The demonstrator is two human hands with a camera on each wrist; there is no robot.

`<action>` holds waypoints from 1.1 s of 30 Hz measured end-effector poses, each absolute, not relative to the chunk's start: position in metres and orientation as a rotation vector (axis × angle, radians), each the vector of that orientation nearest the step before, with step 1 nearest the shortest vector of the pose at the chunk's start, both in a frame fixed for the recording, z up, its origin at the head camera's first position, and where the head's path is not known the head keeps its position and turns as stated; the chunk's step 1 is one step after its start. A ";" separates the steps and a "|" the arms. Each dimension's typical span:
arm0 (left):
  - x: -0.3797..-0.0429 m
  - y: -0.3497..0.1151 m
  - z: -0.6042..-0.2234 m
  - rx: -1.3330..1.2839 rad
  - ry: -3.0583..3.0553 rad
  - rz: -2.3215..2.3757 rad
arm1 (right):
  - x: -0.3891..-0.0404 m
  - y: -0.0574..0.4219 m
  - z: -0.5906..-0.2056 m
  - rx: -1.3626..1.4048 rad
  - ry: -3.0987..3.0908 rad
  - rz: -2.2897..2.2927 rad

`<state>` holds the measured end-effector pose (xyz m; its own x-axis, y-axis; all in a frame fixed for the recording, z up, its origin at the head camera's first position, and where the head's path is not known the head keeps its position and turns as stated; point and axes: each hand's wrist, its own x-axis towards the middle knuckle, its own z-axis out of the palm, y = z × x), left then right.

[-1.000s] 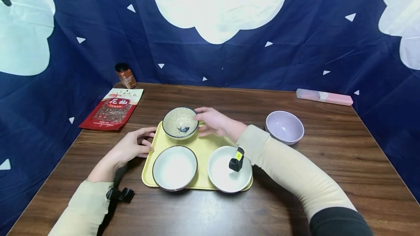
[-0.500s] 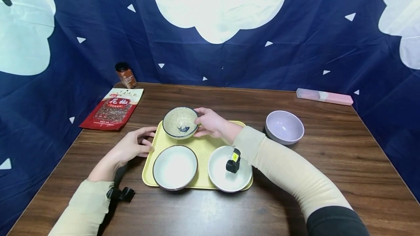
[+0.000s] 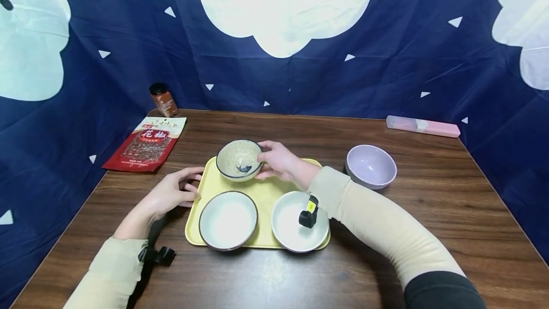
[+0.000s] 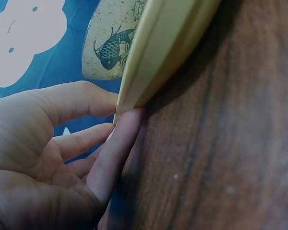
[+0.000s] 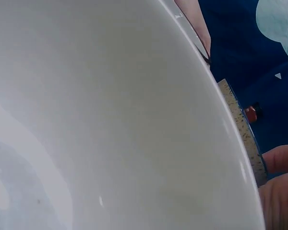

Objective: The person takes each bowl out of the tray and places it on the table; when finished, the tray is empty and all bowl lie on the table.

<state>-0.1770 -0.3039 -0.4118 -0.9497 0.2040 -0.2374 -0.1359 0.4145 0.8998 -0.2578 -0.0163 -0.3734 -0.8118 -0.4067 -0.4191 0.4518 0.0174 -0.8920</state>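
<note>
In the head view my right hand (image 3: 280, 160) grips the right side of a speckled bowl (image 3: 233, 154) with a dark blue rim and a blue fish inside. This bowl is over the back left of a yellow tray (image 3: 268, 199). At the tray's left edge my left hand (image 3: 171, 192) holds the rim; the left wrist view shows thumb and fingertips meeting there. A white bowl with a brown rim (image 3: 228, 221) stands at the tray's front left. Another white bowl (image 3: 296, 232) stands at its front right, partly under my right wrist, and fills the right wrist view.
A lilac bowl (image 3: 371, 167) stands on the wooden table (image 3: 274, 275) right of the tray. Farther back lies a long pink case (image 3: 437, 128). A red spice packet (image 3: 146, 147) and a black-capped jar (image 3: 164, 100) are at the back left, by a blue cloth backdrop (image 3: 300, 85).
My right hand has shifted the fish bowl slightly to the right over the tray. The left hand and the other bowls keep their places.
</note>
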 end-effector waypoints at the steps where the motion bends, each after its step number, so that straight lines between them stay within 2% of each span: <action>1: -0.177 -0.304 -0.412 0.055 2.365 1.546 | -0.258 -0.015 -0.373 0.043 1.704 -1.857; 23: -0.178 -0.305 -0.412 0.036 2.371 1.528 | -0.242 0.038 -0.346 -0.024 1.661 -2.027; 33: -0.178 -0.303 -0.413 0.048 2.366 1.531 | -0.234 0.078 -0.339 -0.042 1.650 -2.096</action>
<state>-0.1776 -0.3035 -0.4127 -0.9478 0.2003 -0.2483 -0.1444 0.4246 0.8938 -0.2343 0.0781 -0.3389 -0.8894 -0.3768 -0.2588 0.3400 -0.1669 -0.9255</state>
